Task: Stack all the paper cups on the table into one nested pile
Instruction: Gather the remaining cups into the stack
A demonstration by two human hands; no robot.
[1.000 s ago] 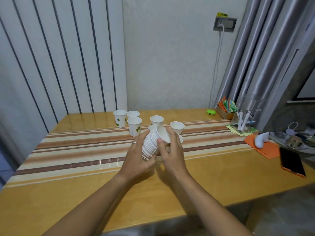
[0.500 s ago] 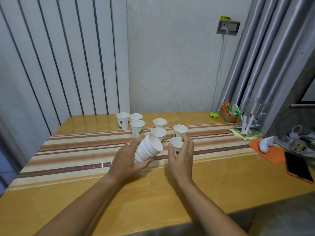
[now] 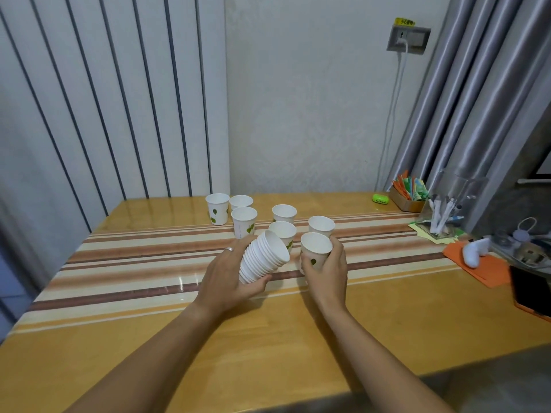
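On the striped table (image 3: 134, 263), the left hand (image 3: 226, 281) gripped the tilted pile (image 3: 264, 257) while the right hand (image 3: 326, 269) closed around a light, easily crushed cup (image 3: 315, 253), best held by its sides.

The yellow label (image 3: 404, 22) above the wall socket (image 3: 408, 39) is too blurred to read

A nested pile (image 3: 264, 257) of white paper cups tilts, mouth up and to the right. Beside it an upright cup (image 3: 315, 254) with a green leaf; six more cups (image 3: 244, 222) stand upright behind.
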